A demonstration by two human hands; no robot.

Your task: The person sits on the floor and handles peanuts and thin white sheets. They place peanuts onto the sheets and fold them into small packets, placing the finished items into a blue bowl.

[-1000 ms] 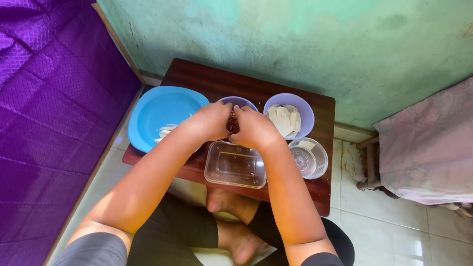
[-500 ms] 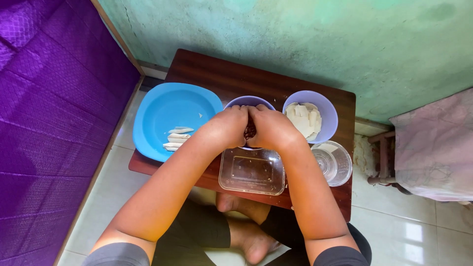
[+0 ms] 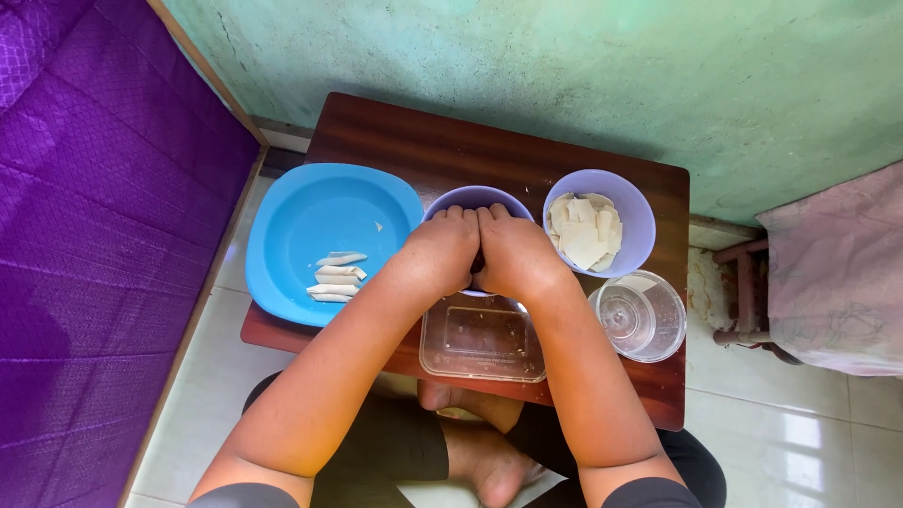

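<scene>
On the wooden table, the left hand and right hand press together over the middle bowl, with a blue plate of rolls left of it, a bowl of wrappers right, and a clear tub just nearer.

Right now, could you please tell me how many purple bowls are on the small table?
2. One purple bowl sits mid-table under both hands, its contents hidden. The other bowl stands to its right, holding pale flat pieces. No others show.
</scene>
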